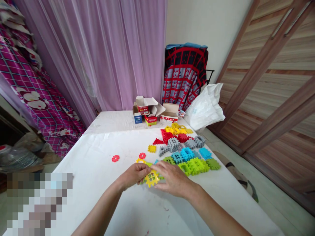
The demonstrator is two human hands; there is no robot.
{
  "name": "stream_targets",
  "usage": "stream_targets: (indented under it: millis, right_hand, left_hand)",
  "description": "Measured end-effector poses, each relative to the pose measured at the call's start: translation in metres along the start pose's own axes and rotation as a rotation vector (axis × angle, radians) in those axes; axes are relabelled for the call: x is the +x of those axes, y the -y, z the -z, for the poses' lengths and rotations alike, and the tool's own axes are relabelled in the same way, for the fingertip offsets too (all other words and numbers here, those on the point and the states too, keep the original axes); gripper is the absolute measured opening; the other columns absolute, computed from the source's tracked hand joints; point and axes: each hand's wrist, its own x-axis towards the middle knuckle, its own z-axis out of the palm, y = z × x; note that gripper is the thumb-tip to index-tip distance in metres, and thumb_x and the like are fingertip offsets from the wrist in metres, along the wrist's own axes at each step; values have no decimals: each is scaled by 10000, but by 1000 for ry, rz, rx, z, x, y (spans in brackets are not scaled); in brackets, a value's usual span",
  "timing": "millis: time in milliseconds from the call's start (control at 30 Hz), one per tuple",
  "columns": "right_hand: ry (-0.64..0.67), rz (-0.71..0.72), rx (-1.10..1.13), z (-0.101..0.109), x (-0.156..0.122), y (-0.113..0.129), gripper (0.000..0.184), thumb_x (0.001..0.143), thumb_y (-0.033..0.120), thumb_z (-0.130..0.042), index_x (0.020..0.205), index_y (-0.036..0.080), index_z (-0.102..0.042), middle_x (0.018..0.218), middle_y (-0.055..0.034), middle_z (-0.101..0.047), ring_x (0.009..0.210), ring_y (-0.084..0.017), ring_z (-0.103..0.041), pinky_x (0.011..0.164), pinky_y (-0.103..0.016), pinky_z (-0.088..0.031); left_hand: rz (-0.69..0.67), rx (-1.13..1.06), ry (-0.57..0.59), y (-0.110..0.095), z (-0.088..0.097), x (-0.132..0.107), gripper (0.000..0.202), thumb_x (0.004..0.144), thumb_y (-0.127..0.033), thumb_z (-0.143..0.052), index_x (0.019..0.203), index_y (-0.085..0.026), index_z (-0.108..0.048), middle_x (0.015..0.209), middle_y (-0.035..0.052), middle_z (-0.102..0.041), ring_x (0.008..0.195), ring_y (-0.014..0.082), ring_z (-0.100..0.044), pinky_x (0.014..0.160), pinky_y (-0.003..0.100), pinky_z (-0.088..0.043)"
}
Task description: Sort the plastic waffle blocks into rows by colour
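Observation:
My left hand (134,175) and my right hand (172,178) meet over the white table (98,170), both closed on a yellow window-grid block (152,178) with green pieces just behind it. To the right of my hands lies a spread of interlocking blocks: green ones (197,165), blue ones (183,154), grey ones (183,143), red ones (172,136) and yellow ones (177,128). Two red gear-like discs (115,158) lie loose to the left, and a small yellow piece (152,148) lies alone.
Small open cardboard boxes (150,113) stand at the table's far edge. A white plastic bag (205,106) and a red-black patterned cloth (184,78) sit behind. Purple curtains hang at the back, a wooden wardrobe stands right, and the table edge drops off right.

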Motion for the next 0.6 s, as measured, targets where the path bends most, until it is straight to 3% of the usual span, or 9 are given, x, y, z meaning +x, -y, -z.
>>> stream_targets:
  millis: [133,233,333,433,500,600]
  right_hand:
    - [-1,-8,-38,7,-1,0,446,714,306,-692,1144,270,-582,1029,-20,-615,971,-203,-576,792,-277,-422]
    - [-20,-12,-68,24,0,-15,415,696,290,-692,1099,266,-600,1038,-19,-608,964,-199,-573,786,-273,-423]
    - [-122,-126,-113,56,8,-53,477,697,299,-696,1163,275,-596,1111,-27,-598,963,-192,-582,810,-273,-424]
    - [-219,-352,-202,90,28,-110,543,704,337,-704,1229,267,-586,1126,-43,-607,888,-186,-607,767,-272,-435]
    - [-196,-471,-282,106,46,-150,559,726,382,-690,1260,265,-573,1100,-47,-631,882,-196,-615,746,-276,-435]
    - [-93,-542,-315,110,78,-199,576,714,380,-705,1264,262,-579,1026,-36,-672,879,-205,-629,715,-267,-438]
  left_hand:
    - [-31,24,21,-4,-7,4,584,695,-735,-548,739,-156,-615,470,-81,-411,421,59,-336,420,201,-293]
    - [-58,76,-53,-7,-2,8,600,724,-726,-512,846,-158,-663,577,-29,-542,480,88,-447,431,206,-343]
    - [-124,210,-425,4,18,14,546,776,-666,-462,925,-189,-684,749,29,-671,641,152,-595,541,244,-453]
    - [-172,391,-877,35,43,19,454,806,-572,-433,946,-222,-686,899,55,-727,793,203,-659,701,302,-507]
    - [-124,453,-985,59,55,21,421,795,-554,-439,946,-250,-688,886,44,-738,714,199,-668,685,316,-521]
    - [-87,408,-1033,86,66,24,417,791,-560,-436,951,-269,-688,838,26,-743,737,208,-693,697,316,-544]
